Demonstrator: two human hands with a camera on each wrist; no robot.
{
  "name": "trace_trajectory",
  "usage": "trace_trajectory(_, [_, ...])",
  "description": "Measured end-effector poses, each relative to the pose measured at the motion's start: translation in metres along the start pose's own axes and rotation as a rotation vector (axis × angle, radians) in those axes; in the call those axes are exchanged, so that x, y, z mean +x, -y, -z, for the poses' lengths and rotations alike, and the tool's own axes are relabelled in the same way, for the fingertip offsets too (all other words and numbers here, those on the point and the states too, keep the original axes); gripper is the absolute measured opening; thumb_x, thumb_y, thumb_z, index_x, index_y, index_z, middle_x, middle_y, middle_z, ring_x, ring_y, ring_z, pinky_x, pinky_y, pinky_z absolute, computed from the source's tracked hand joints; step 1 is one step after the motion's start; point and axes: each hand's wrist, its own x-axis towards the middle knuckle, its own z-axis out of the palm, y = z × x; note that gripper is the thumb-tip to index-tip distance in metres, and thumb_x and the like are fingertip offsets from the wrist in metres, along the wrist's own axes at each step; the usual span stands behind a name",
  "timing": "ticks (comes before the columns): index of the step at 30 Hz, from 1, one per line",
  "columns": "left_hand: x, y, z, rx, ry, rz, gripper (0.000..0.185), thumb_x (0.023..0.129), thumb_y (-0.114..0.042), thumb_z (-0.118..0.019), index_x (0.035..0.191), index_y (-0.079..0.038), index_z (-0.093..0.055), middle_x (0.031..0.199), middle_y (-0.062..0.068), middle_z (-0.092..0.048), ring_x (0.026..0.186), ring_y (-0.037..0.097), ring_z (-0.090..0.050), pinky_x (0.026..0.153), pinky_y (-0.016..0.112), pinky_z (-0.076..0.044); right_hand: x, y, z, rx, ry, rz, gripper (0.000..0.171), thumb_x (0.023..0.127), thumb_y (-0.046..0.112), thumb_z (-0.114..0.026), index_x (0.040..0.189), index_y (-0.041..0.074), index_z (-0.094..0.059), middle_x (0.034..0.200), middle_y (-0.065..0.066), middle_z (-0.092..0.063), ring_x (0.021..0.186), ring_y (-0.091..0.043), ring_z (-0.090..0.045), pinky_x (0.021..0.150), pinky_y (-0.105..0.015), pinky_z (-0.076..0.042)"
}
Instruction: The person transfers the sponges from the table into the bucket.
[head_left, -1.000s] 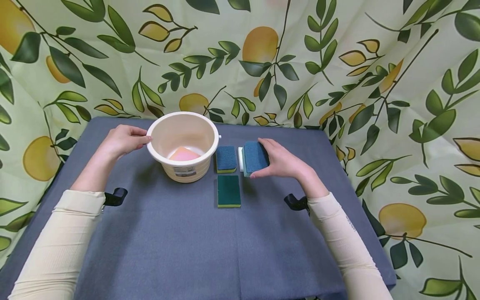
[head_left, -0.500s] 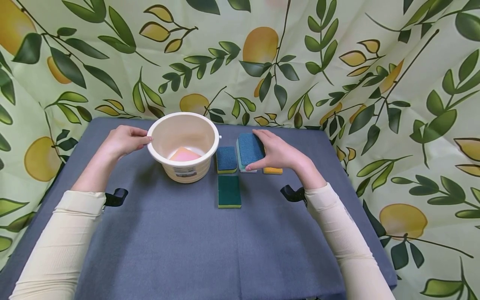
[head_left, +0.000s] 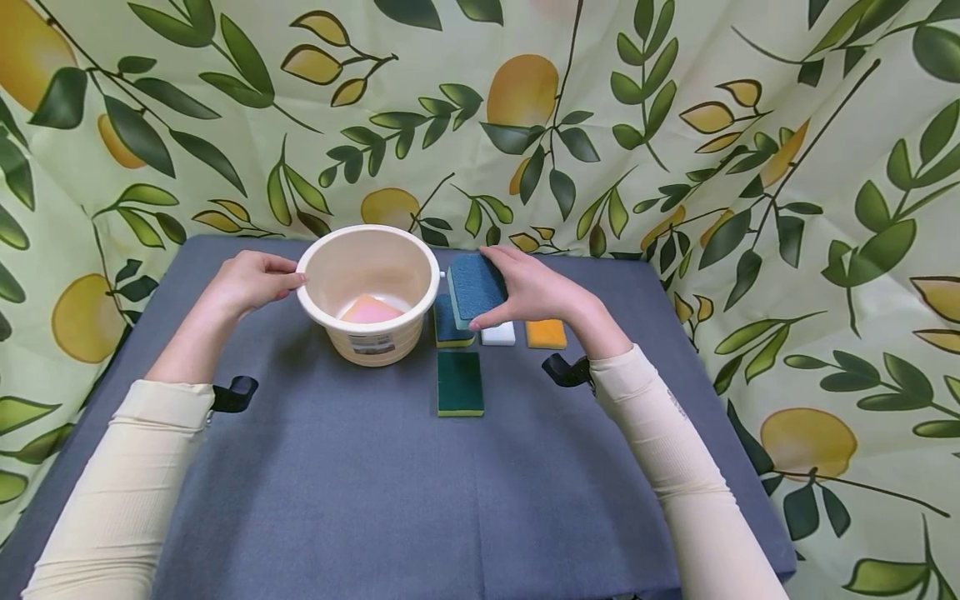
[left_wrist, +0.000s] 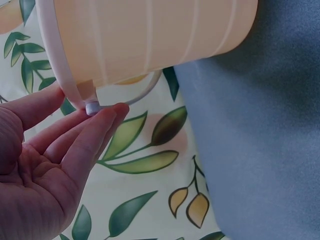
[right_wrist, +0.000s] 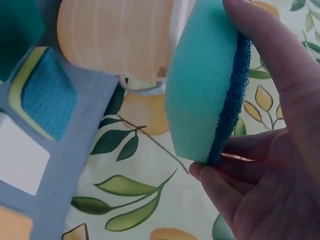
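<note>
A cream plastic bucket [head_left: 371, 342] stands at the back of the table with a pink and orange sponge [head_left: 371, 309] on its bottom. My left hand [head_left: 251, 283] pinches the bucket's left rim; in the left wrist view its fingers meet at the rim beside the handle's end. Thumb and fingers of my right hand [head_left: 536, 287] grip a sponge [head_left: 477, 287] by its ends, dark blue scouring layer up and light turquoise foam [right_wrist: 202, 85] below. It is lifted just right of the bucket and overlaps a blue-topped yellow sponge [head_left: 453, 332] on the table.
Right of the bucket lie a white sponge [head_left: 498, 334] and an orange sponge [head_left: 546, 334]. A green-topped sponge [head_left: 461, 383] rests nearer the front. Behind the blue-covered table [head_left: 337, 492] hangs a leaf-and-fruit patterned curtain [head_left: 435, 50].
My right hand has carried the turquoise sponge left and up toward the bucket, uncovering the white and orange sponges. My left hand has stayed at the bucket's rim.
</note>
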Motion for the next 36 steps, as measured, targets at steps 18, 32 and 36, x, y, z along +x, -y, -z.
trace_trajectory(18, [0.001,-0.001,0.000,0.010,0.003,0.005,0.054,0.098,-0.031,-0.059,0.136,0.007,-0.050,0.129,0.029,-0.054,0.111,0.038,-0.055,0.099,0.059,-0.039,0.028,0.026,0.007,-0.007,0.029,0.072,0.114,0.071,0.060,-0.079,0.154,0.006,-0.022,0.153,-0.011,-0.030,0.129,-0.023,-0.038,0.107,-0.038,-0.036])
trace_trajectory(32, [0.001,0.000,0.001,-0.002,-0.003,0.009,0.056,0.098,-0.032,-0.059,0.136,0.007,-0.050,0.131,0.029,-0.053,0.113,0.040,-0.053,0.099,0.058,-0.041,0.050,0.045,0.006,-0.023,0.036,0.120,0.113,0.072,0.060,-0.077,0.155,0.009,-0.021,0.154,-0.009,-0.029,0.134,-0.022,-0.035,0.108,-0.037,-0.035])
trace_trajectory(36, [0.001,0.000,0.001,-0.008,-0.004,0.002,0.056,0.097,-0.031,-0.060,0.136,0.007,-0.050,0.131,0.030,-0.053,0.113,0.040,-0.054,0.099,0.058,-0.041,0.056,0.050,0.004,-0.019,0.041,0.119,0.112,0.072,0.060,-0.077,0.155,0.009,-0.021,0.155,-0.009,-0.029,0.136,-0.022,-0.033,0.109,-0.037,-0.034])
